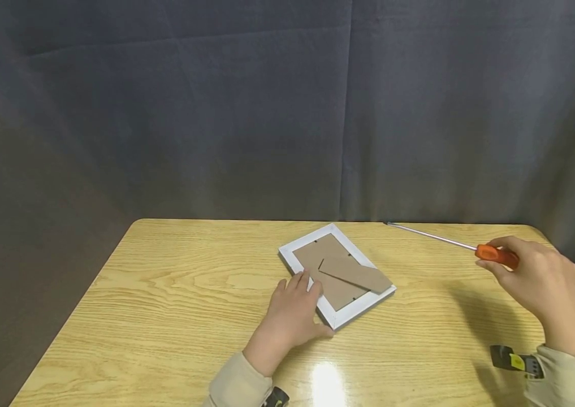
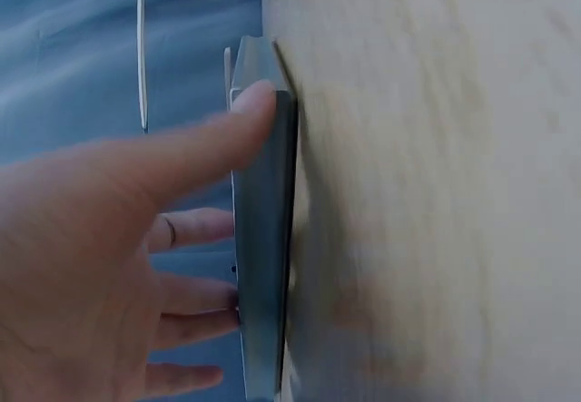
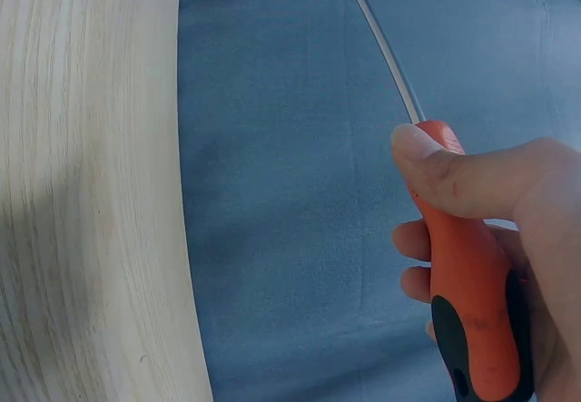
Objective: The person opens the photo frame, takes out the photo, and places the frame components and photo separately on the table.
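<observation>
A white picture frame [image 1: 361, 307] lies face down on the table, showing its brown backing board [image 1: 325, 246] and a brown stand flap [image 1: 361, 276] angled across to the right. My left hand [image 1: 291, 314] rests along the frame's near-left side. Its fingers reach over the border and its thumb is at the near corner; in the left wrist view the thumb [image 2: 254, 112] lies at the frame's side edge. Off to the right, my right hand [image 1: 547, 277] grips the orange and black handle of a screwdriver [image 3: 467, 261] above the table. The long metal shaft points left, away from the frame.
The wood-grain table [image 1: 175, 316] has rounded far corners. Behind it hangs a dark grey-blue curtain [image 1: 246, 124], close to the far edge. Dark straps with devices sit at both wrists, and a bright light reflection falls on the near tabletop.
</observation>
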`<state>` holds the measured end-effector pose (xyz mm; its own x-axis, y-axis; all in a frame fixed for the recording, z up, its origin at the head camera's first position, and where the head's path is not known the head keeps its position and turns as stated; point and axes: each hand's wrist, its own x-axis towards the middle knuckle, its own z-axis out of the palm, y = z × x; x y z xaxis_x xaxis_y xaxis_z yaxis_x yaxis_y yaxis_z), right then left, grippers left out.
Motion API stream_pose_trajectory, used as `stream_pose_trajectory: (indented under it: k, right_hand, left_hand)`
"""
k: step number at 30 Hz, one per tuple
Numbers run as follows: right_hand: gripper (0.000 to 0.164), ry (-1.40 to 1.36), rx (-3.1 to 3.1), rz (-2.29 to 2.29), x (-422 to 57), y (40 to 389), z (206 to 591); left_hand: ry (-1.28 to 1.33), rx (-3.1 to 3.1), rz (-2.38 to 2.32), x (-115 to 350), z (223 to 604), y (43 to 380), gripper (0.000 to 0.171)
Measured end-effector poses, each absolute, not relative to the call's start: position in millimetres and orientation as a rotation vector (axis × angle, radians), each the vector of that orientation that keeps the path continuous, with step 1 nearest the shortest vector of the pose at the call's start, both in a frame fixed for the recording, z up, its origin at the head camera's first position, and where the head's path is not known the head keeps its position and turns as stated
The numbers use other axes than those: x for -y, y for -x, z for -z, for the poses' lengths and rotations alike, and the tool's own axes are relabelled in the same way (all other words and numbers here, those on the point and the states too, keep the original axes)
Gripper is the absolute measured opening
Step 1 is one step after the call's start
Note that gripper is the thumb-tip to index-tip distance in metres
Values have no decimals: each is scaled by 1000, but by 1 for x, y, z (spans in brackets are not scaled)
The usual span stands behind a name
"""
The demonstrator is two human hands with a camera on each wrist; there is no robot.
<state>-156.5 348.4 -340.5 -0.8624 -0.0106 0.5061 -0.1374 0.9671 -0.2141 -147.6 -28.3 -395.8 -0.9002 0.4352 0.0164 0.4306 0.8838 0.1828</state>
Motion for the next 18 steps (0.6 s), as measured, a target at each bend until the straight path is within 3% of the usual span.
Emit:
stream_pose_trajectory:
  k: [9, 18]
  right_hand:
    - [30, -105, 2590, -350, -349, 156, 341]
    - [30, -123, 2574, -330, -349, 156, 341]
  left_hand:
    - [-777, -3150, -300, 37, 399, 154, 50]
    - [-760, -3128, -257, 37, 394, 154, 52]
